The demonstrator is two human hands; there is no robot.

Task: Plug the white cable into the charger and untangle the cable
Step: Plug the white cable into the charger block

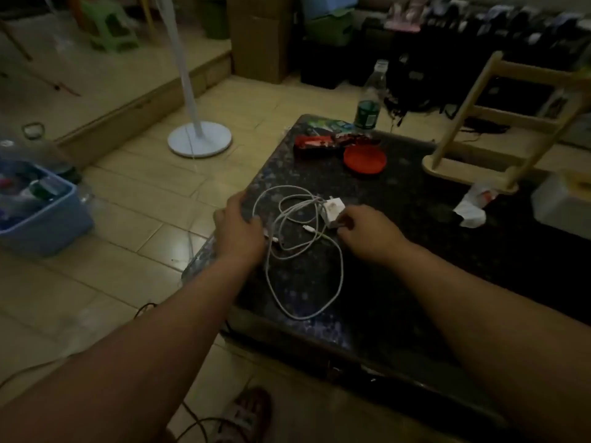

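A white cable (337, 276) lies in tangled loops on the dark speckled table (399, 282). A white charger block (332, 210) sits at the far right of the tangle. My right hand (367, 231) pinches the near end of the charger with thumb and fingers. My left hand (238, 227) rests at the table's left edge, fingers on the cable's left loops; a connector end shows by its fingertips. Another small connector lies loose in the middle of the loops.
A red lid (364, 158), red snack packets (315, 142) and a plastic bottle (371, 97) stand at the far end. A wooden rack (499, 123), crumpled tissue (473, 207) and a white box (563, 203) are at right. Fan base (200, 139) and blue bin (44, 215) on the floor, left.
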